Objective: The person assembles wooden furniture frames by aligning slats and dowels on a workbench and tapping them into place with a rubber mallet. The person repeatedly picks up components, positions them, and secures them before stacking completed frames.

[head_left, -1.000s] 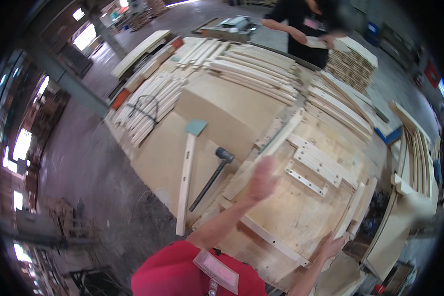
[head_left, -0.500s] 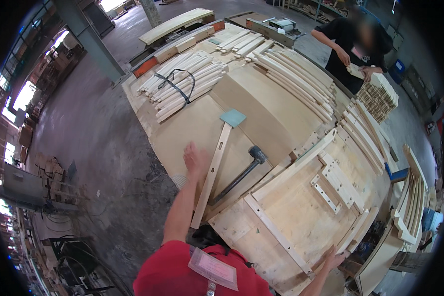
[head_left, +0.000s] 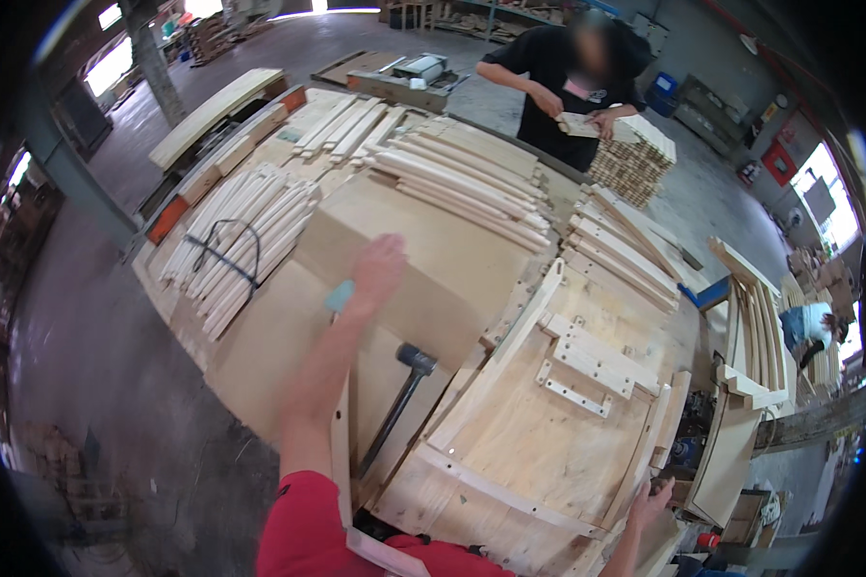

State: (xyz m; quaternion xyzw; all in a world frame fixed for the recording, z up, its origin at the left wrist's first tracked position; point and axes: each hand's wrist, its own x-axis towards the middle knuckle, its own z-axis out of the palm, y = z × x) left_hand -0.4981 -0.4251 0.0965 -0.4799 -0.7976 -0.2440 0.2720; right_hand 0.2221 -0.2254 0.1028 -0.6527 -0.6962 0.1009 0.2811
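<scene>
My left hand (head_left: 380,264) reaches out over the brown cardboard sheet (head_left: 289,332), its fingers smeared by motion. Partly hidden under that forearm are a teal square pad (head_left: 338,296) and a pale slotted wooden slat (head_left: 341,438). A black mallet (head_left: 416,360) lies just right of the arm, its handle pointing back toward me. At the lower right, my right hand (head_left: 649,505) is beside the edge of a wooden jig board (head_left: 548,462), fingers apart with nothing seen in them. Wooden rails and drilled blocks (head_left: 587,358) lie on the board.
Bundled slats (head_left: 236,245) with a black strap lie at the left, and more slat stacks (head_left: 462,188) at the back. A co-worker (head_left: 582,82) handles a wood piece by a stacked pile (head_left: 635,159). Assembled wooden frames (head_left: 755,337) stand at the right; another person (head_left: 813,327) bends beyond.
The view has swung to the right. My left hand has moved forward from beside the slotted slat, and its forearm now crosses over slat and pad. My right hand stays near the board's edge.
</scene>
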